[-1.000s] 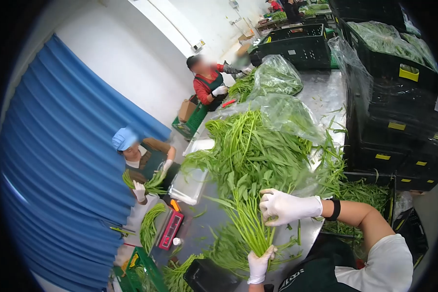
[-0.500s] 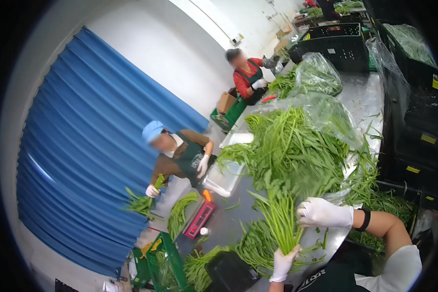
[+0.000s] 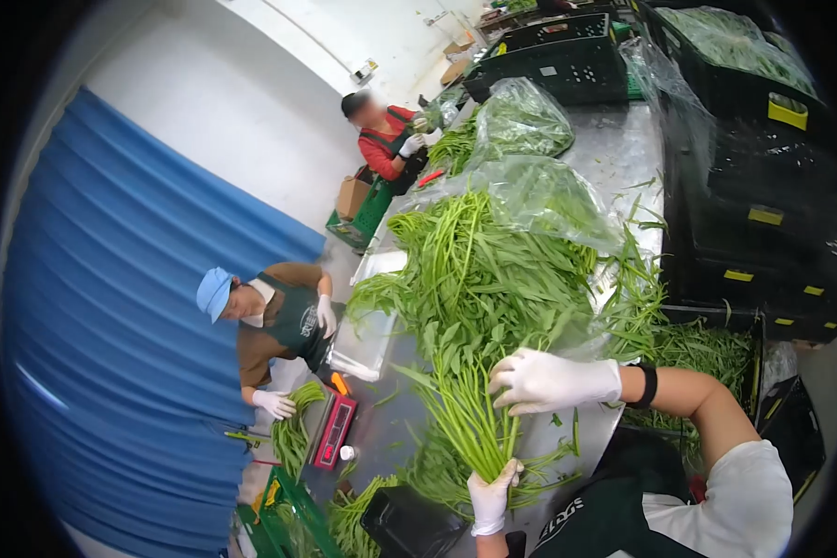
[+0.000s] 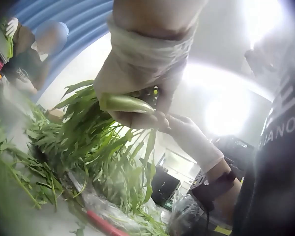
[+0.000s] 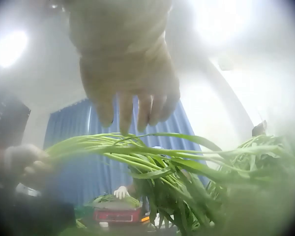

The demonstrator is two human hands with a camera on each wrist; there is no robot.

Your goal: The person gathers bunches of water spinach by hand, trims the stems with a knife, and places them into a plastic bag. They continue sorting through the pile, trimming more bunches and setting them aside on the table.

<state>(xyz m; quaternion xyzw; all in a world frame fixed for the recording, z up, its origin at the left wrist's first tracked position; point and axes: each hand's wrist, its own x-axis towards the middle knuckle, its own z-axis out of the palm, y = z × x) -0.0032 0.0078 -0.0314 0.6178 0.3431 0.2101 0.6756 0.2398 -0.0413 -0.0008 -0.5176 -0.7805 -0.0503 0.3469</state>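
Note:
My gloved left hand grips the cut ends of a bunch of water spinach, its stems fanning out toward the leaves. In the left wrist view, the thick stem ends poke out of that fist. My gloved right hand is beside the stems' middle. Seen from the right wrist, its fingers hang loosely down, spread a little, with the tips right at the uppermost stems. Behind the bunch lies a large heap of water spinach on the metal table.
A red scale carries greens, with a worker's gloved hand on them. A black container and a green crate stand at the near left. Stacked black crates line the right. Another worker stands farther along.
The worker across the table has brought a bunch of greens down to the scale. My left hand keeps its grip, and my right hand stays beside the stems. The head view swung away and back.

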